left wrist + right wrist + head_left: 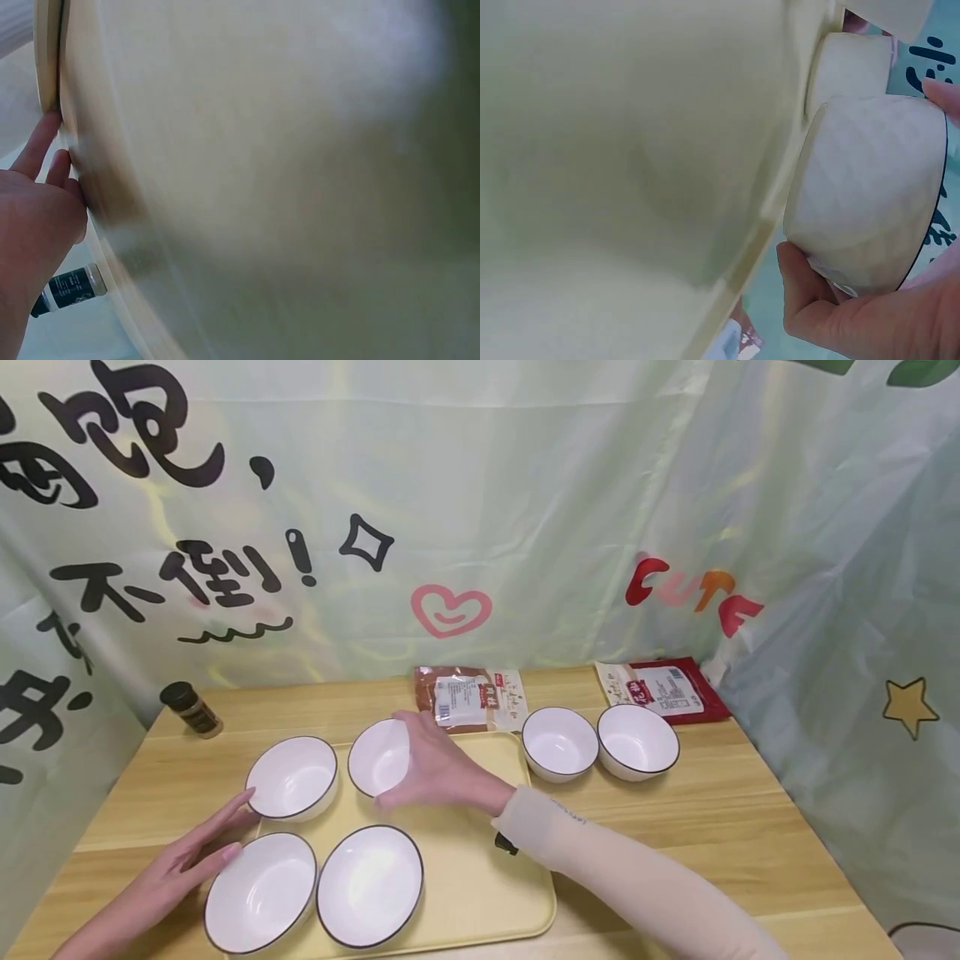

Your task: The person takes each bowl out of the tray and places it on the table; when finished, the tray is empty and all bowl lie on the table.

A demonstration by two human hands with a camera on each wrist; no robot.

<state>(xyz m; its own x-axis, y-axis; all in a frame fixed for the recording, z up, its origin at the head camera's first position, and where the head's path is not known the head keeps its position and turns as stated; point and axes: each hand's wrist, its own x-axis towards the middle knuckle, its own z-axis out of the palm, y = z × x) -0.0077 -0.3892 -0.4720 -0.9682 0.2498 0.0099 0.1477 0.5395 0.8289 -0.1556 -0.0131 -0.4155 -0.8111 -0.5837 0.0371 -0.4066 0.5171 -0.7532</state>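
Note:
My right hand (438, 764) grips a small white bowl (377, 760) with a dark rim over the back of the yellow tray (480, 893). In the right wrist view, that bowl's patterned outside (870, 195) shows between thumb and fingers. At the tray's left side, my left hand (183, 864) reaches its fingertips to the rim of a white bowl (294, 778). Its thumb is right at the edge of a larger bowl (262, 893) in front. A similar large bowl (371, 887) stands on the tray beside that one.
Two small white bowls (560, 743) stand side by side right of the tray. Behind them lie a brown-and-white packet (472, 699) and a red packet (663, 691). A black-capped spice jar (192, 710) stands at the back left. A printed curtain (525, 527) hangs behind the table.

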